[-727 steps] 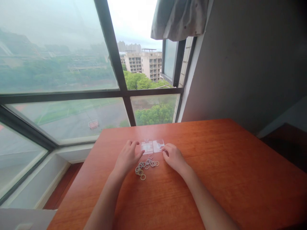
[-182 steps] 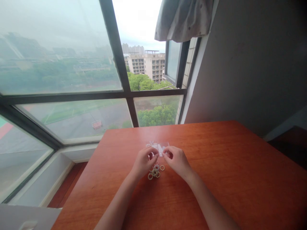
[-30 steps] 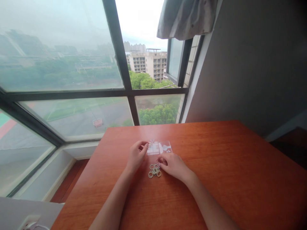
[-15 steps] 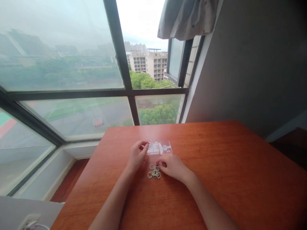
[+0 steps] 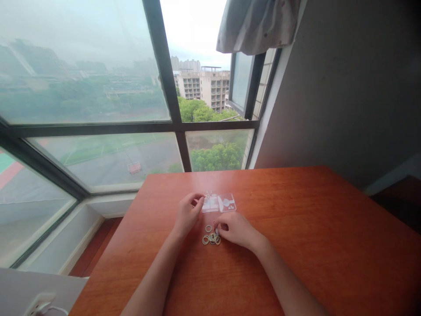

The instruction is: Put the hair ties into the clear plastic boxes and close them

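A clear plastic box [image 5: 210, 208] lies opened out flat on the table, its lid [image 5: 227, 203] folded to the right. My left hand [image 5: 190, 211] is at the box's left edge, thumb and fingers closed on it. Small clear pieces [image 5: 208, 194] show at the box's back; I cannot make out what they are. Just in front of the box, my right hand [image 5: 237, 226] pinches a small ring [image 5: 217, 231], tipped up nearly edge-on. Below it, several pale green and yellowish rings [image 5: 211, 239] lie in an overlapping cluster, and a single ring [image 5: 208, 228] sits apart behind them.
The reddish-brown wooden table [image 5: 296, 219] reaches to the window frame [image 5: 131, 128] at the back. A grey curtain [image 5: 258, 26] hangs above its right part. A wall [image 5: 345, 96] stands on the right, and a socket with a plug [image 5: 42, 306] is low at left.
My right hand has closed on a ring that lay flat at its fingertips and tipped it up. My left hand and the box have stayed in place.
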`<state>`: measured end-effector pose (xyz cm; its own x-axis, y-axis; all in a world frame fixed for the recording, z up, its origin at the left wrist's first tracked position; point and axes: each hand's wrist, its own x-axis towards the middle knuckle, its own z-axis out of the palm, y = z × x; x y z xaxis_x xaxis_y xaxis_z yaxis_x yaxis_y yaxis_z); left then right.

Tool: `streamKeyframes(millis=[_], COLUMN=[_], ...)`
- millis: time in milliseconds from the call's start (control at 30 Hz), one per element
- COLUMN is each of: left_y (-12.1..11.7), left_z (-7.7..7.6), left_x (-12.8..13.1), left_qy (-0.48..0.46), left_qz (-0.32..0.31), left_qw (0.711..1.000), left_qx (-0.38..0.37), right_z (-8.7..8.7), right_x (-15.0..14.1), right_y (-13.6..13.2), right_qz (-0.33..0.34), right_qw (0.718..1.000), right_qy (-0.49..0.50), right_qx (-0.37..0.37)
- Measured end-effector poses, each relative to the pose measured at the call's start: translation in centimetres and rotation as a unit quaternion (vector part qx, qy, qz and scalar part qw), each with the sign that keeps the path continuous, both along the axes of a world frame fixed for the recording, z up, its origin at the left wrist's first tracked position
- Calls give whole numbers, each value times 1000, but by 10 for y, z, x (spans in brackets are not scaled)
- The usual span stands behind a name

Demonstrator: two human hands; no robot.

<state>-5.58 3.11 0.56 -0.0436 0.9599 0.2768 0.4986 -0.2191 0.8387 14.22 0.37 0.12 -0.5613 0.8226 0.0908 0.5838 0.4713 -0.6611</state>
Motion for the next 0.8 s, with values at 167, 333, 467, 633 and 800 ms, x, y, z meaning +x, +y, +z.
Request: streamKeyframes(millis=[167,333,467,633,800], left_y=[0,0,0,-5,-14], left_z=[-1,-2,0,6,12], left_x=[0,-1,-1,5,15], left_qy=[3,4,6,25,71], left_qz=[0,2,-3,-37,-174], left_qw=[1000,1000,1000,999,982], left_qx=[2,5,6,28,23], right_z=[-1,-2,0,2,0], right_x=[0,2,5,6,6], right_y=[1,2,4,8,11], right_qz=[-17,-24,-36,-104,-158], right_qw=[1000,1000,999,993,981], right_qy=[-6,4,10,38,84], right_qx=[-8,-4,5,34,75])
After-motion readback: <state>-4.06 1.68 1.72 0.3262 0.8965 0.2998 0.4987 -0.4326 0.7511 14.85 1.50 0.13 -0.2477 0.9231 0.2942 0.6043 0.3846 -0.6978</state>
